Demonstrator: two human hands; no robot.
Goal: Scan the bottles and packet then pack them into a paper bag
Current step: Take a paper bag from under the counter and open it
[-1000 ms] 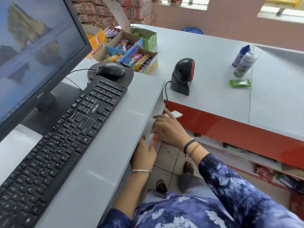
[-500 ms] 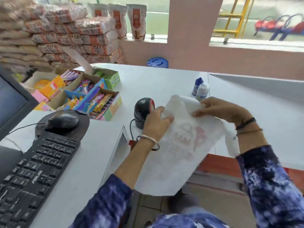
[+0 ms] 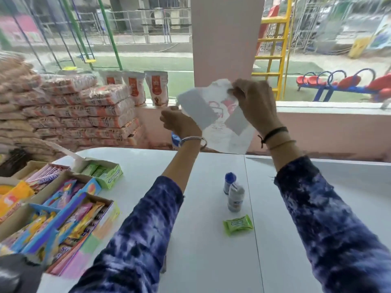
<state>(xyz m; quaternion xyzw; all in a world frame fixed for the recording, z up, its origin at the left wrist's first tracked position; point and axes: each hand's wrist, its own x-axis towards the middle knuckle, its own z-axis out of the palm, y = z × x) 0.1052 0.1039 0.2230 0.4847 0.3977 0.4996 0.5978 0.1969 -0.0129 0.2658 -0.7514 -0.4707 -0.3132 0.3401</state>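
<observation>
Print on the paper bag [image 3: 220, 127] is too blurred to read.

paper bag [image 3: 220, 121] raised from counter height to above it, both hands lifted, scanner gone from view

A pink pillar [image 3: 227, 39] is rising behind the white counter [image 3: 211, 261], with wide windows [image 3: 137, 28] opening on either side of it. Daylight is coming in. Left of the pillar, stacked sacks [image 3: 74, 111] are leaning against the low wall; right of it, what may be playground frames [image 3: 273, 45] are showing outside
</observation>
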